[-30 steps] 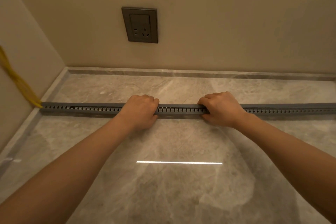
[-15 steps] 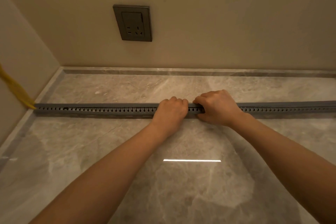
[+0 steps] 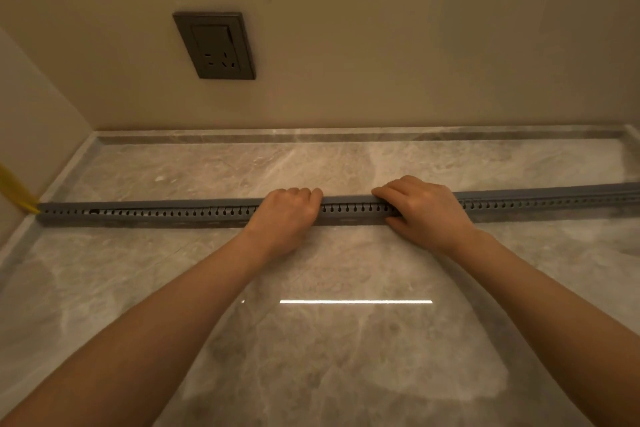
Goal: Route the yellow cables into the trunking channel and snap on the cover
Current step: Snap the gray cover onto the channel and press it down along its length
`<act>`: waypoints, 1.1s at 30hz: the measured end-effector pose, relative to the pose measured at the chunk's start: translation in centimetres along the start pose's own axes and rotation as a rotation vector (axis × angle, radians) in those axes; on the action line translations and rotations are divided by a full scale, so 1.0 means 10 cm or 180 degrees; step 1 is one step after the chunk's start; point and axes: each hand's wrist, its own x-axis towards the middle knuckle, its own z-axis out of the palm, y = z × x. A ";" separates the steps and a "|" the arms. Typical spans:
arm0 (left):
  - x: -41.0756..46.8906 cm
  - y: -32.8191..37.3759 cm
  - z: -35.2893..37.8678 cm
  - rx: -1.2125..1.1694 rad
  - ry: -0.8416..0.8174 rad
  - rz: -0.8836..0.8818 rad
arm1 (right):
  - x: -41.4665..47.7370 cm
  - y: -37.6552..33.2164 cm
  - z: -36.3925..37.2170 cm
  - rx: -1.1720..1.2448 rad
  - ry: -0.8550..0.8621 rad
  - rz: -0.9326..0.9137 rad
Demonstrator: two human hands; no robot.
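Note:
A long grey slotted trunking channel (image 3: 166, 213) lies on the marble floor, running left to right. Its grey cover (image 3: 346, 199) sits along the top. My left hand (image 3: 284, 218) is curled over the trunking near its middle, fingers on the cover. My right hand (image 3: 422, 211) grips the trunking a short way to the right, fingers over the top and thumb on the near side. Yellow cables (image 3: 15, 191) enter the trunking's left end from the left wall. Inside the channel the cables are hidden.
A dark wall socket (image 3: 216, 45) is on the back wall above the floor. A marble skirting (image 3: 346, 135) runs along the back wall and the left wall. A bright light strip reflects off the glossy floor (image 3: 346, 357) between my forearms.
My left hand slid right along the trunking, close to the right hand, and now sits a little apart from it. The right hand stayed at the same spot.

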 end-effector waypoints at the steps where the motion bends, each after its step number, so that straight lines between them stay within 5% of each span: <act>1: -0.01 0.00 0.01 -0.0011 -0.0018 -0.0022 | -0.05 0.05 -0.02 -0.0033 0.0036 0.0047; 18: 0.02 -0.18 -0.07 -0.0620 -0.0201 0.0104 | -0.11 0.09 -0.06 -0.0168 -0.0206 0.0492; 33: 0.25 0.10 -0.16 -0.0560 -0.0019 0.0100 | -0.04 0.11 -0.18 -0.0165 -0.0226 0.0309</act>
